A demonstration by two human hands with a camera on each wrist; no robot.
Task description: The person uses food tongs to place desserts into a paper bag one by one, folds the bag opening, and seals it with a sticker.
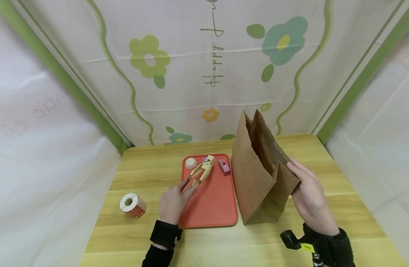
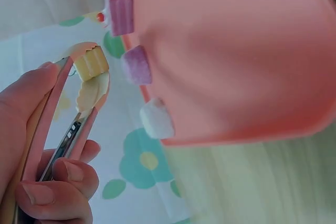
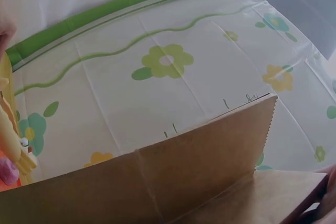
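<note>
My left hand (image 1: 173, 203) grips a pair of tongs (image 1: 197, 175) with cream tips and metal arms. Between the tips is a small yellow cake piece (image 2: 91, 63), held above the far part of the red tray (image 1: 209, 207). On that tray sit a pink cake piece with a red berry (image 1: 224, 167), a white round piece (image 1: 190, 163) and a purple piece (image 2: 137, 65), mostly hidden by the tongs in the head view. My right hand (image 1: 309, 196) pinches the right upper edge of a brown paper bag (image 1: 254, 178), which stands with its mouth open.
A roll of labels (image 1: 133, 205) stands on the wooden table (image 1: 151, 163) left of the tray. The bag is close against the tray's right side. A white floral curtain (image 1: 177, 96) hangs behind the table, with white sheets on both sides.
</note>
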